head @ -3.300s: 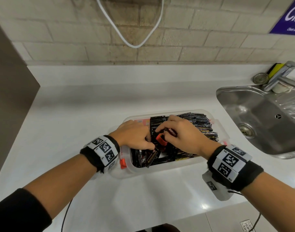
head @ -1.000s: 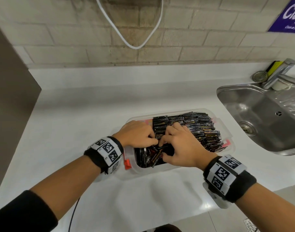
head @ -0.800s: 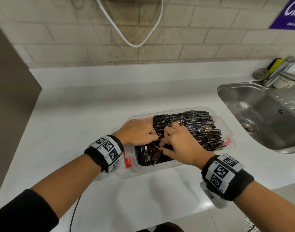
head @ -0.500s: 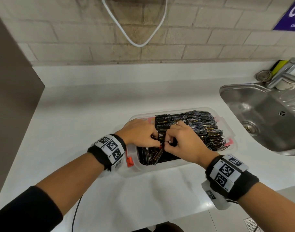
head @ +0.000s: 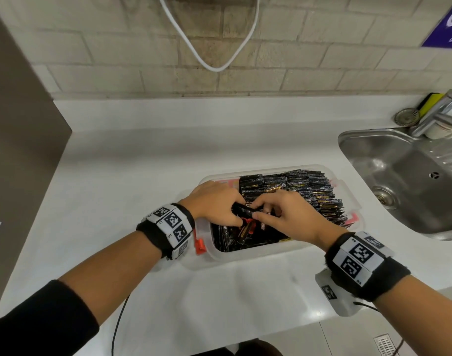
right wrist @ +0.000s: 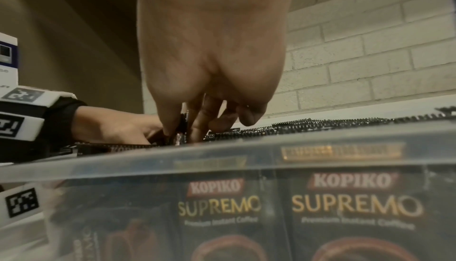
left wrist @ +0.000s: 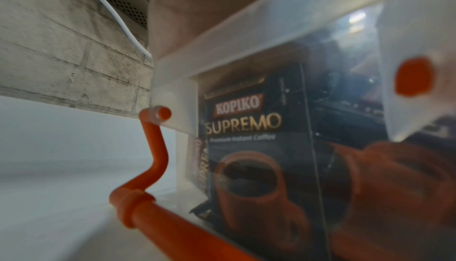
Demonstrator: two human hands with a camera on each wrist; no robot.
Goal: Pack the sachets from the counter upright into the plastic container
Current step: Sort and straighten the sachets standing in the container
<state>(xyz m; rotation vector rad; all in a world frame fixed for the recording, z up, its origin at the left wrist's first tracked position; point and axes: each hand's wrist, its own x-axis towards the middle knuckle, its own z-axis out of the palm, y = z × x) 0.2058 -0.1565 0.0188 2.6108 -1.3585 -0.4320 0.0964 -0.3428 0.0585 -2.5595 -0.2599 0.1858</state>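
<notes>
A clear plastic container [head: 255, 255] with orange latches stands on the white counter. Its right part is packed with upright black coffee sachets [head: 304, 186]; several loose sachets [head: 235, 237] lean in the left part. My left hand [head: 214, 201] and right hand [head: 284, 214] meet over the left part and together pinch a small bundle of black sachets [head: 243, 210] just above the rim. In the right wrist view my right hand's fingers [right wrist: 200, 121] clamp the bundle [right wrist: 181, 130]. Through the wall [left wrist: 320, 21] in the left wrist view a sachet [left wrist: 256, 138] stands upright.
A steel sink [head: 412, 181] with a tap [head: 435, 114] lies to the right. A dark panel [head: 19, 124] closes off the left side. A white cable [head: 214, 65] hangs on the brick wall behind. An orange latch [head: 200, 244] sticks out at the container's left end.
Both hands stayed over the container's left part. A bundle of sachets has come up between the fingers and now lies across both hands above the rim.
</notes>
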